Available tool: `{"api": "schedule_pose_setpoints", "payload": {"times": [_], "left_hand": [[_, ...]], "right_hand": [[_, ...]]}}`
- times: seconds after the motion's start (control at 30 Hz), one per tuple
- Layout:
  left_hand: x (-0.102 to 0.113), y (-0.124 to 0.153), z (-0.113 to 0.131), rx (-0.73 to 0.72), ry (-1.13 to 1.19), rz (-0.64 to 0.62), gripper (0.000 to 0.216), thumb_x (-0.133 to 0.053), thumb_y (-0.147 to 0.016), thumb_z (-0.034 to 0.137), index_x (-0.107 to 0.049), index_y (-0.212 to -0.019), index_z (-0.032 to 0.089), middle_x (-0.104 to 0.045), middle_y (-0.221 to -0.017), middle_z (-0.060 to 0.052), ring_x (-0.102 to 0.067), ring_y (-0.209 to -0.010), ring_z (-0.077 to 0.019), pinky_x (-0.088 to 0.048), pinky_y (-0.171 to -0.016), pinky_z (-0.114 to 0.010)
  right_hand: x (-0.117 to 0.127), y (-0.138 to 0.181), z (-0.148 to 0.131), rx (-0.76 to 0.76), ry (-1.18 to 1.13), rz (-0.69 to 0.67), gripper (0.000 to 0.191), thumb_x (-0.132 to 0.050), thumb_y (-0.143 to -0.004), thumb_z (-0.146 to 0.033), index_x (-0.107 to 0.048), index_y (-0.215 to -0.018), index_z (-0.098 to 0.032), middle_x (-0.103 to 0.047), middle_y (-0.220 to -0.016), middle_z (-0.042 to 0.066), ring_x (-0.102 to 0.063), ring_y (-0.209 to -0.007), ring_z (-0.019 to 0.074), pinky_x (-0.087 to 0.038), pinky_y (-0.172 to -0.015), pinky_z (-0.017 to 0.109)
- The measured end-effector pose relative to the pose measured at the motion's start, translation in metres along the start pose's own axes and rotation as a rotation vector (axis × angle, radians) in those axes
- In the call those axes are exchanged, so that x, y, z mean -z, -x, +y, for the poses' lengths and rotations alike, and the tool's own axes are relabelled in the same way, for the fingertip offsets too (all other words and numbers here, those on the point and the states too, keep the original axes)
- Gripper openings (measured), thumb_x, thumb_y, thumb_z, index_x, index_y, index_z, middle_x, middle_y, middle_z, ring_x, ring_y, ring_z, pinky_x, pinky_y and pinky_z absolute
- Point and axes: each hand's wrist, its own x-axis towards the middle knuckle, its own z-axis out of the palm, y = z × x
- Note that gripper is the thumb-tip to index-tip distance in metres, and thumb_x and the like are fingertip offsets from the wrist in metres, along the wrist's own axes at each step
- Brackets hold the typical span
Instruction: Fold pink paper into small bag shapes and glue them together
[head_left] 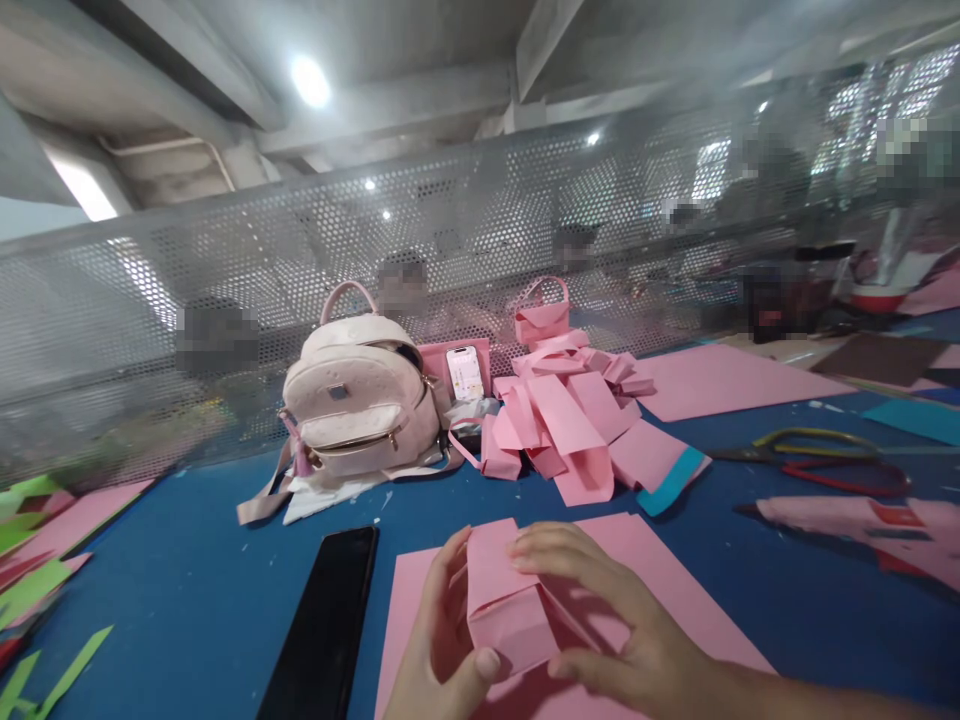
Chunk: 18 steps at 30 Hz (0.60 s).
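A folded pink paper piece point(501, 605), shaped like a small bag, is held between both my hands at the bottom middle. My left hand point(435, 650) grips its left side with the thumb on the front face. My right hand point(600, 625) lies over its right side, fingers curled across the top. Under them lies a flat pink paper sheet point(675, 590) on the blue table point(187, 600).
A black phone point(326, 625) lies left of my hands. Behind are a pink backpack point(360, 405), a phone on a stand point(465, 372), a heap of folded pink paper bags point(570, 415), scissors point(817, 455) and a pink glue gun point(855, 520) at right. Green paper scraps point(37, 590) lie far left. A perforated metal screen point(225, 280) backs the table.
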Motion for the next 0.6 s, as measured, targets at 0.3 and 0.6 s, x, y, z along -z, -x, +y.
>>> {"api": "schedule_pose_setpoints", "payload": {"times": [0.3,0.6], "left_hand": [[0.0016,0.0034,0.0025,0.044,-0.036,0.044,0.08,-0.083,-0.071,0.06,-0.058,-0.14,0.029,-0.06,-0.146,-0.013,-0.05,-0.14,-0.036,-0.051,-0.108,-0.042],[-0.0003,0.0038,0.0013,0.046,-0.011,0.058,0.074,-0.084,-0.071,0.055,-0.061,-0.137,0.031,-0.062,-0.144,-0.01,-0.051,-0.14,-0.035,-0.049,-0.111,-0.042]], "right_hand": [[-0.0008,-0.0007,-0.0048,-0.042,-0.047,0.002,0.047,-0.071,-0.09,-0.052,-0.056,-0.134,-0.046,-0.06,-0.137,0.0,-0.049,-0.135,0.0246,-0.038,-0.117,0.045],[-0.0006,-0.0033,-0.0091,-0.059,-0.075,0.02,0.044,-0.071,-0.088,-0.054,-0.059,-0.13,-0.046,-0.061,-0.133,0.0,-0.052,-0.132,0.023,-0.041,-0.115,0.04]]}}
